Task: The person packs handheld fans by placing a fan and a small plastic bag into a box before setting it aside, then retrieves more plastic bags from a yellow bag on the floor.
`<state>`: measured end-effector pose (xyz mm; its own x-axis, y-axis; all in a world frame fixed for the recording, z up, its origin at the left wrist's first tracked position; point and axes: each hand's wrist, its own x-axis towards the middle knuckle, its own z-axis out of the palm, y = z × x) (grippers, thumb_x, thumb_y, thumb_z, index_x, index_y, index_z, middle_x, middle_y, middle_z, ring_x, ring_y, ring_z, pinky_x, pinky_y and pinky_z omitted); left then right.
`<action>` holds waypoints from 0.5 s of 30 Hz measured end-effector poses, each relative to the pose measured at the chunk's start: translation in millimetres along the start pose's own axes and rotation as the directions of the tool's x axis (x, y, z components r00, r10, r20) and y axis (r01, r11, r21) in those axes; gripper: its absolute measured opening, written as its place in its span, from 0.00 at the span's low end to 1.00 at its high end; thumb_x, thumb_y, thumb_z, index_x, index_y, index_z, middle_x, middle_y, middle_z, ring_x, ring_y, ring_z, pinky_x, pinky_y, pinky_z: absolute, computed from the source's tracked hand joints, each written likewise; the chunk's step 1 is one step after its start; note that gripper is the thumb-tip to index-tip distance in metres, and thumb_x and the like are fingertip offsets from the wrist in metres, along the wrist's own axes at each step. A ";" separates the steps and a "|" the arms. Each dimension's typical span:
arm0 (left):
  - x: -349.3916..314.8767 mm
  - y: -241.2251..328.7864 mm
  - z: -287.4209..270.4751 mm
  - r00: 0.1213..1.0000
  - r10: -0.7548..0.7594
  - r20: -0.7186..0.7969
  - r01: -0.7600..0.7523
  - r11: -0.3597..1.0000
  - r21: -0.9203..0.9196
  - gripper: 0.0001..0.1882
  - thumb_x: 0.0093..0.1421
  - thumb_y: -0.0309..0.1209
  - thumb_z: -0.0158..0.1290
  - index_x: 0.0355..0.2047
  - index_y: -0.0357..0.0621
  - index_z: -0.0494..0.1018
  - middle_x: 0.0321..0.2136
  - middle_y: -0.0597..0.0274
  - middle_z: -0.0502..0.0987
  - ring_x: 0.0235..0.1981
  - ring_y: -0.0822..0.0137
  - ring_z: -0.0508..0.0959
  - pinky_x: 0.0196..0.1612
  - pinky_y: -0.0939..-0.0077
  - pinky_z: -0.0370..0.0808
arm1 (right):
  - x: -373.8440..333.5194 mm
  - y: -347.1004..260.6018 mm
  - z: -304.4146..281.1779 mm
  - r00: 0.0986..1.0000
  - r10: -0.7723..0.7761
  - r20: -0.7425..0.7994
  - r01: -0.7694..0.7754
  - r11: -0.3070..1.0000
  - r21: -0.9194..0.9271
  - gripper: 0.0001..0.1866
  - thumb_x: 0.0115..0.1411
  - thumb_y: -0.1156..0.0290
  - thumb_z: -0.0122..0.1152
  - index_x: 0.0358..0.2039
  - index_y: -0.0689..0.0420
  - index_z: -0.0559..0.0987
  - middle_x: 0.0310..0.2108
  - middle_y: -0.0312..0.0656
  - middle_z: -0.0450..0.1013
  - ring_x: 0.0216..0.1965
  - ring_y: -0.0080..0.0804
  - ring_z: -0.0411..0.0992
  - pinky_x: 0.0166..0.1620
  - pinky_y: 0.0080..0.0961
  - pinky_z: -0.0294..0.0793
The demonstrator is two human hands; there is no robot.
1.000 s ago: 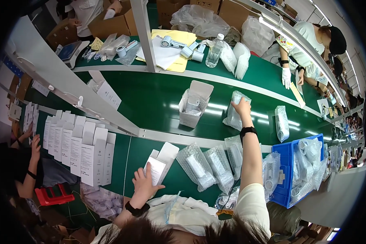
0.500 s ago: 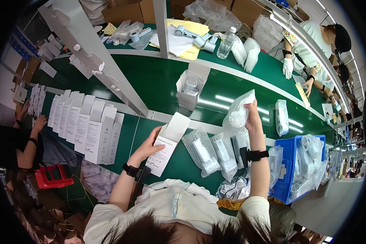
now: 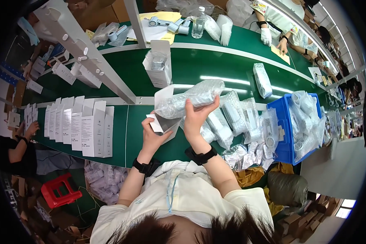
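My left hand (image 3: pixel 153 137) grips a white carton (image 3: pixel 163 94) with its top flaps raised and its dark inside showing. In my right hand (image 3: pixel 200 118) lies a long bubble-wrapped package (image 3: pixel 197 94), fingers and thumb around its underside. The left end of this package is over the carton's mouth, between the flaps; whether any of it is inside I cannot tell. What the bubble wrap encloses is blurred. Several more bubble-wrapped packages (image 3: pixel 233 110) lie on the green table just right of my right hand.
Upright white cartons (image 3: pixel 92 136) stand in a row at left. Ahead, an open carton (image 3: pixel 157 75) holds a wrapped item. A blue bin (image 3: pixel 285 140) of wrapped packages is at right. One wrapped package (image 3: pixel 262 80) lies farther off, near a co-worker's gloved hand (image 3: pixel 266 36).
My right hand has brought the bubble-wrapped package left and lowered it to the carton's mouth. My left hand has tilted the carton, so its opening shows. The view has shifted.
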<state>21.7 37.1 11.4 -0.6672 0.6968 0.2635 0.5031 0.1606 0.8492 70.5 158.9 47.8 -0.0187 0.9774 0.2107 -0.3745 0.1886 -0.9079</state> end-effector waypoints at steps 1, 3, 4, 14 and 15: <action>-3.7 -1.8 3.7 0.999 0.007 -0.042 -0.007 1.000 -0.007 0.37 0.36 0.25 0.64 0.40 0.44 0.50 0.50 0.44 0.61 0.47 0.51 0.67 0.48 0.63 0.66 | -0.7 0.7 -5.9 1.000 -0.006 -0.014 0.006 1.000 -0.007 0.33 0.51 0.74 0.53 0.55 0.53 0.50 0.50 0.46 0.56 0.52 0.40 0.55 0.54 0.32 0.57; -8.6 -5.2 8.8 0.997 0.012 -0.071 -0.013 1.000 -0.020 0.37 0.36 0.25 0.65 0.40 0.44 0.49 0.50 0.43 0.61 0.46 0.51 0.68 0.48 0.63 0.66 | -3.2 -3.5 -16.9 0.823 -0.341 0.453 0.485 0.837 -0.251 0.32 0.49 0.73 0.57 0.54 0.51 0.57 0.51 0.47 0.55 0.53 0.44 0.54 0.54 0.34 0.56; -7.5 -7.8 9.8 0.996 0.024 -0.088 -0.028 0.999 -0.036 0.37 0.36 0.25 0.65 0.40 0.45 0.49 0.50 0.43 0.60 0.47 0.51 0.67 0.48 0.63 0.66 | -4.7 -8.9 -22.7 0.829 -0.338 0.446 0.483 0.835 -0.265 0.32 0.49 0.73 0.57 0.54 0.51 0.57 0.51 0.47 0.55 0.53 0.44 0.54 0.54 0.34 0.56; -33.1 -49.5 -27.9 0.994 -0.041 -0.100 0.023 0.985 -0.170 0.41 0.38 0.24 0.65 0.44 0.49 0.46 0.46 0.51 0.57 0.47 0.60 0.63 0.48 0.69 0.63 | 20.3 -47.2 -212.7 0.869 0.013 0.494 0.476 0.246 -0.844 0.23 0.45 0.72 0.61 0.45 0.59 0.69 0.41 0.52 0.63 0.44 0.49 0.61 0.47 0.39 0.61; -33.3 -50.6 -30.2 0.995 -0.043 -0.094 0.026 0.984 -0.178 0.41 0.38 0.24 0.65 0.44 0.49 0.46 0.46 0.51 0.57 0.47 0.60 0.63 0.48 0.69 0.63 | 21.5 -47.3 -251.4 0.942 0.090 0.322 0.311 0.119 -0.943 0.28 0.47 0.69 0.60 0.49 0.59 0.65 0.44 0.56 0.61 0.47 0.53 0.58 0.49 0.41 0.58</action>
<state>1.9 -15.4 -26.6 -0.7372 0.6201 0.2683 0.3800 0.0521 0.9235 320.9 195.1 4.1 -0.3499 0.9072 0.2337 0.8238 0.4167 -0.3844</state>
